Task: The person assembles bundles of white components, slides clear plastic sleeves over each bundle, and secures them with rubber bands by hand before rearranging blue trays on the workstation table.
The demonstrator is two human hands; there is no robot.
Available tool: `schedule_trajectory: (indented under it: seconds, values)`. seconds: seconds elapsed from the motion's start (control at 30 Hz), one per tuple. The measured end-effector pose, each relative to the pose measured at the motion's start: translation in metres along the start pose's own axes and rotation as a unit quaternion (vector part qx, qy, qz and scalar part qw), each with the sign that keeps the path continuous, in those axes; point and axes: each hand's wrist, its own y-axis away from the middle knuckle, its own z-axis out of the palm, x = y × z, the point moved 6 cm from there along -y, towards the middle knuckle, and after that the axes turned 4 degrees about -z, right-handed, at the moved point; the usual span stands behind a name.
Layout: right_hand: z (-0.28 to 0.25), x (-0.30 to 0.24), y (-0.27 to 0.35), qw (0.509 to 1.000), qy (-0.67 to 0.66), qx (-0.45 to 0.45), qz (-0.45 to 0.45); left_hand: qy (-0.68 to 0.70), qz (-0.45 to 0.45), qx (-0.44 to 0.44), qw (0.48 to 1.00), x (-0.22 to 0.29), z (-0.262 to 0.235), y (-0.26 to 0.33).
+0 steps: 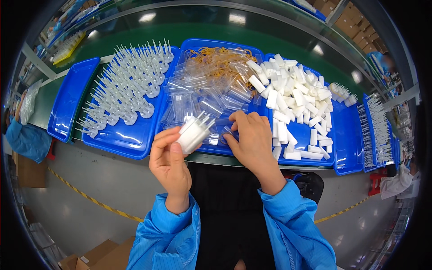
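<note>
In my left hand [168,164] is a white foam block [191,135] with several thin translucent prongs sticking out of its upper right end. My fingers and thumb wrap around its lower part, above the front edge of the middle tray. My right hand [252,141] reaches over that tray, its thumb and forefinger closed on a clear plastic sleeve [228,131]; their exact contact is partly hidden. Many more clear sleeves [189,90] lie loosely around both hands, with yellow rubber bands [216,60] piled behind them.
A left blue tray [130,141] carries rows of translucent pronged parts [130,85]. White foam blocks [297,99] fill the right tray [335,153]. Farther right are more pronged parts [378,130]. A green conveyor belt [193,27] runs behind. Another person's blue sleeve [29,139] shows far left.
</note>
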Motion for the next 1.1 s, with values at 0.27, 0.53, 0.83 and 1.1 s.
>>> schedule_trajectory:
  seconds: [0.27, 0.53, 0.83, 1.1]
  values:
    - [-0.035, 0.021, 0.008, 0.950, -0.302, 0.079, 0.012, -0.047, 0.052, -0.058, 0.996, 0.001, 0.015, 0.013]
    - [-0.052, 0.000, 0.027, 0.855, -0.517, 0.012, -0.032, -0.118, 0.082, -0.132, 0.981, -0.001, 0.045, 0.024]
    - [-0.062, -0.003, 0.038, 0.901, -0.427, 0.008, -0.079, -0.084, 0.029, -0.150, 0.985, -0.004, 0.056, 0.024]
    - [-0.069, 0.019, 0.046, 0.942, -0.327, 0.080, -0.014, 0.000, -0.128, -0.141, 0.982, -0.013, 0.053, 0.020]
